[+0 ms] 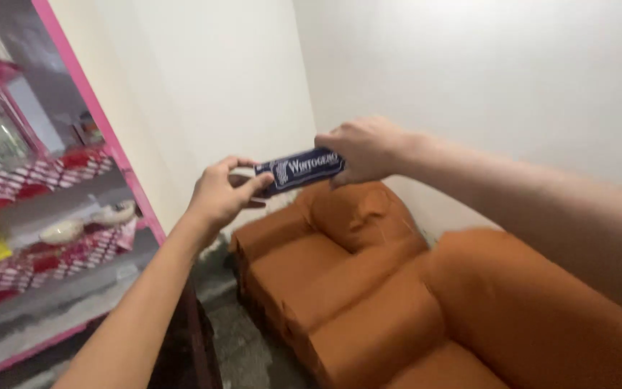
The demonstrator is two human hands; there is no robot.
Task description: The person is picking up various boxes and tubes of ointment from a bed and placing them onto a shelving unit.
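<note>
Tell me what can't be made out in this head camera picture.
- Long dark blue box: both ends hidden by the left hand and right hand.
- Orange fabric sofa: cut off by the bottom edge.
- Pale items on the pink-framed shelf: blurred behind glass.

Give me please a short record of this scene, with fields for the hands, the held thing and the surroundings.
left hand: grips one end of the box
right hand: grips the other end
box: long, dark blue, white print, held in the air
below: orange sofa
left side: pink-framed cabinet with patterned shelves
behind: white wall
</note>
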